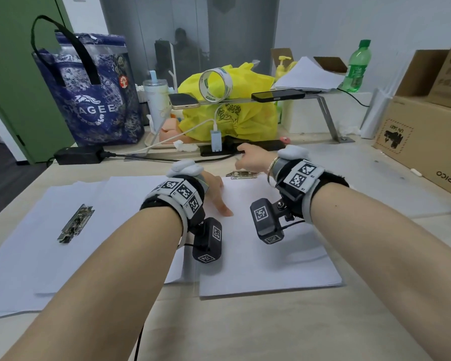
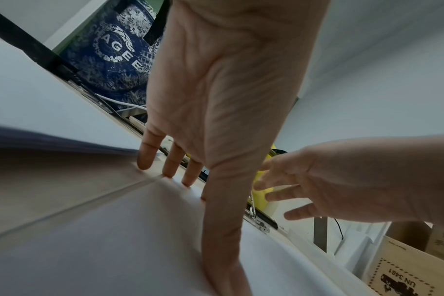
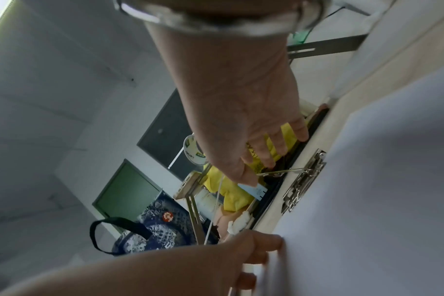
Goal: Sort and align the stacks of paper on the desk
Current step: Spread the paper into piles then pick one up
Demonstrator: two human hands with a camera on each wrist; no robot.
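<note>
Two white paper stacks lie on the desk. The left stack [image 1: 63,243] is fanned out unevenly and has a loose metal clip [image 1: 74,224] lying on it. The right stack [image 1: 266,256] is squarer, with a second metal clip [image 1: 241,174] [image 3: 304,180] at its far edge. My left hand [image 1: 214,188] [image 2: 216,120] presses flat on the right stack's far left corner, fingers straight, the fingertips at the paper's edge. My right hand [image 1: 250,158] [image 3: 241,120] hovers just above that far clip with its fingers spread and holds nothing.
Behind the papers lie a black power strip [image 1: 245,148] with a charger, a black adapter [image 1: 78,155] and cables. A blue tote bag [image 1: 94,95], a yellow bag [image 1: 232,110] and a shelf with phones stand at the back. Cardboard boxes [image 1: 422,142] line the right side.
</note>
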